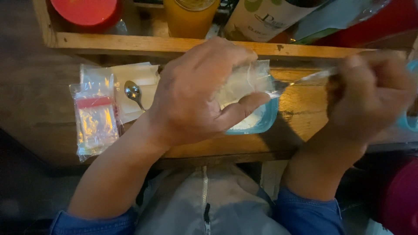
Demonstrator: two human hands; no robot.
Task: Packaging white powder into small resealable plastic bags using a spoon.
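Left hand (pixel 196 93) grips a small clear plastic bag (pixel 248 80) of white powder directly above the shallow blue plastic container (pixel 261 122). Right hand (pixel 370 95), right of the container, clasps a metal spoon (pixel 300 80) entering the bag. Keeping the bag mouth over the container should catch spills.

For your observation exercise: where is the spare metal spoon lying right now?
In the head view, the spare spoon lies on the wooden table, left of the left hand, resting on white paper beside a stack of small clear bags.
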